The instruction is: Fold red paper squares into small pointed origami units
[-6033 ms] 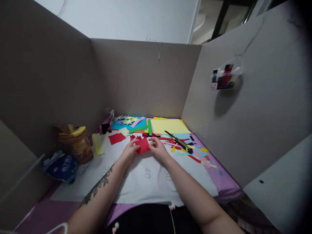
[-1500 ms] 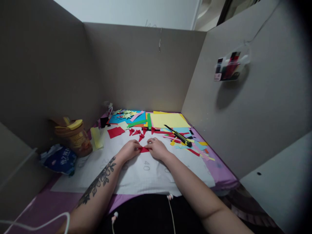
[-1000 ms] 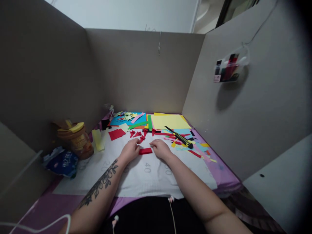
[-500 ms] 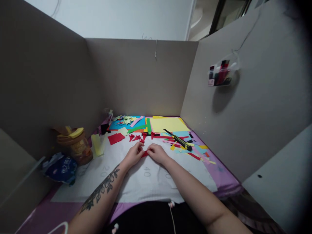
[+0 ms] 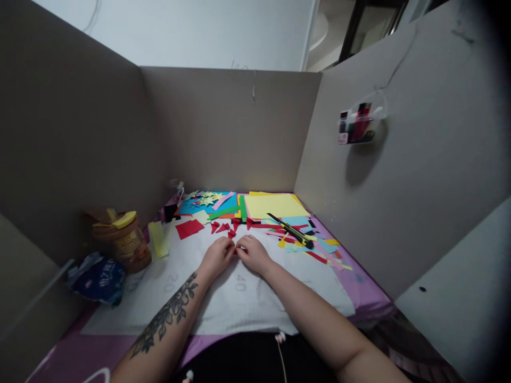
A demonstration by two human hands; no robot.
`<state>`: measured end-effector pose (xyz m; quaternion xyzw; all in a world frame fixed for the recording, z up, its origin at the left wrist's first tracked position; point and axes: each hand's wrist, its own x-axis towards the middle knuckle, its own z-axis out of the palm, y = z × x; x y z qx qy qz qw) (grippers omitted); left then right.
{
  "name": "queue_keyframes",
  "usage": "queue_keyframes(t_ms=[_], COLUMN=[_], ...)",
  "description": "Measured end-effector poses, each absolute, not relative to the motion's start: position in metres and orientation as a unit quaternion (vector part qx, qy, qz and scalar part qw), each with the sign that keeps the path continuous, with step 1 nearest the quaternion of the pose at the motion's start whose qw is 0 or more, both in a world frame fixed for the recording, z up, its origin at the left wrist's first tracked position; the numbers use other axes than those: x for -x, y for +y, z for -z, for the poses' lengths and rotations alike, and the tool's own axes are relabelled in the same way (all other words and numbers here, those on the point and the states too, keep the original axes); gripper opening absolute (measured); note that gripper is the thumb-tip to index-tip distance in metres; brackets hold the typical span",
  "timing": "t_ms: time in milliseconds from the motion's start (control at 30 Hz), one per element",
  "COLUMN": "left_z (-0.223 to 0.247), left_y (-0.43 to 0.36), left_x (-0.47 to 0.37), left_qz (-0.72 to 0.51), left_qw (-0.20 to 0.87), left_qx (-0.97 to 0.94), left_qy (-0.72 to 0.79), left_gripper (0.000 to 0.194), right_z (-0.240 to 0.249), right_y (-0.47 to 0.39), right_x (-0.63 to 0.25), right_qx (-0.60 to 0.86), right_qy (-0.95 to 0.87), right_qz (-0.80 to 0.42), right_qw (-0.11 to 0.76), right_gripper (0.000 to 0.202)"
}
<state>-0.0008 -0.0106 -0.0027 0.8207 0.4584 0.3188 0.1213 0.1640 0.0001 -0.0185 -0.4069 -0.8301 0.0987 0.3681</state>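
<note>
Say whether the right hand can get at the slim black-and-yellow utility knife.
Probably yes: the knife lies uncovered atop coloured paper scraps with nothing between, though the right hand would first have to release the small red paper piece.

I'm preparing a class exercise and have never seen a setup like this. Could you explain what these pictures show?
There is no machine here: a person works with two bare hands. One camera, worn on the head, takes every picture, looking forward and down.

The left hand and right hand meet at the fingertips over a bit of red paper, mostly hidden by the fingers.

They work above a white sheet with printed numbers. Beyond them lie small red folded pieces, a yellow sheet and paper stars. A cutter lies to the right; a jar and blue bag are at the left.
</note>
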Motion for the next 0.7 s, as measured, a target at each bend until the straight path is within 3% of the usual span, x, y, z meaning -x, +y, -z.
queue_keyframes(t_ms=[467,600,700], left_z=[-0.012,-0.010,-0.009], left_y=[-0.003,0.000,0.000], left_x=[0.013,0.013,0.009], left_qz=[-0.439,-0.472,-0.497], left_qw=[0.260,0.349,0.409], left_qx=[-0.690,-0.632,-0.592], left_qy=[0.514,0.506,0.485], left_gripper=[0.021,0.023,0.023], right_z=[0.010,0.012,0.012], right_y=[0.012,0.010,0.006], right_x=[-0.187,-0.184,-0.180], right_qx=[0.449,0.441,0.420], right_qy=[-0.671,-0.660,-0.678], right_qz=[-0.252,-0.272,-0.282], right_qw=[0.534,0.544,0.534], right_gripper=[0.014,0.012,0.023])
